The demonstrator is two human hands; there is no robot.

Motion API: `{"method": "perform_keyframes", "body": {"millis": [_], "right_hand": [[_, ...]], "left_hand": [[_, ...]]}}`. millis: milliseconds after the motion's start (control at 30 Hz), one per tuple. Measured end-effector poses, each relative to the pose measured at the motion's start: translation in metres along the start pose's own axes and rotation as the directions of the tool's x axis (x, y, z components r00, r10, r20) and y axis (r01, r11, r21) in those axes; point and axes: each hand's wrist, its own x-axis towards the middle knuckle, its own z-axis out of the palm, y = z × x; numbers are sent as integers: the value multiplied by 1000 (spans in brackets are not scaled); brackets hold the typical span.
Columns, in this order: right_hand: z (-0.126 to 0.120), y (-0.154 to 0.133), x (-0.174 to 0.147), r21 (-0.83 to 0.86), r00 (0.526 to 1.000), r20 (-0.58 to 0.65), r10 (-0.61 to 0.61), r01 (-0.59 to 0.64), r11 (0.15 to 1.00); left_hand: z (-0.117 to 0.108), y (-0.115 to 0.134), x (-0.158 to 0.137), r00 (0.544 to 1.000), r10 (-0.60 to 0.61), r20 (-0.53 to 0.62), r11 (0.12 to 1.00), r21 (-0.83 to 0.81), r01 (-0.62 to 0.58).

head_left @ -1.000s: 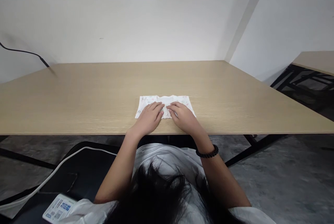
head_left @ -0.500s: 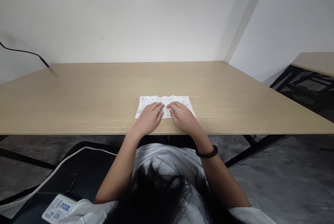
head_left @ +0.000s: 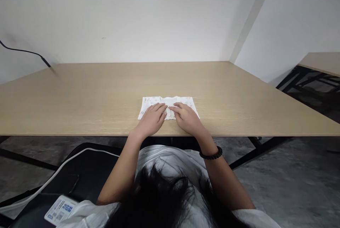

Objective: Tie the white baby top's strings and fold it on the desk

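A folded white cloth with a small faint print [head_left: 168,99] lies flat near the front edge of the table. It looks like a small garment, though its exact kind is hard to make out. Resting on its left half, my left hand [head_left: 153,117] has its fingers stretched out and flat. My right hand [head_left: 186,117] touches the right half, fingers extended and slightly bent toward the middle. The fingertips of both hands come close together at the cloth's centre, where a narrow strip shows between them. Part of the lower cloth is hidden under the hands.
The wooden table [head_left: 92,93] reaches back to a white wall [head_left: 148,26]. A black cable [head_left: 23,50] hangs at the left. A black chair [head_left: 87,174] with a white cord [head_left: 63,166] and a white printed card [head_left: 61,209] is at my lower left. Another table [head_left: 322,61] stands at right.
My right hand's fingers have shifted slightly on the cloth, the index finger reaching a little further left. The left hand and the cloth stay put.
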Motion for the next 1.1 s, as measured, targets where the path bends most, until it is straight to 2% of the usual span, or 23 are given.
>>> {"method": "perform_keyframes", "body": {"millis": [233, 367, 533, 733, 800, 900, 967, 1033, 1100], "right_hand": [[2, 1, 3, 6, 999, -12, 51, -51, 999], [3, 3, 4, 98, 985, -141, 97, -83, 992], [0, 1, 2, 189, 928, -330, 175, -117, 975], [-12, 10, 0, 218, 847, -416, 330, -259, 941], [-20, 20, -1, 234, 822, -423, 380, -306, 923], [-32, 36, -3, 249, 809, -387, 443, -371, 895], [-38, 42, -5, 227, 849, -298, 436, -380, 897], [-40, 43, -7, 166, 910, -130, 394, -372, 913], [-40, 39, -8, 59, 925, 71, 372, -377, 924]], "left_hand": [[1, -1, 0, 1000, 9, -12, 1000, -9, -9], [0, -1, -1, 1000, 4, -11, 1000, -15, -4], [0, 0, -1, 1000, -5, -17, 1000, -20, 5], [-4, 2, -3, 999, -1, -40, 1000, -16, 0], [-9, 0, -5, 997, -43, -67, 999, -1, 43], [-19, -9, -9, 975, -180, -128, 982, 24, 185], [-25, -16, -11, 963, -245, -115, 967, 48, 251], [-29, -21, -12, 963, -268, -19, 961, 73, 268], [-31, -25, -13, 953, -285, 103, 957, 83, 277]]}}
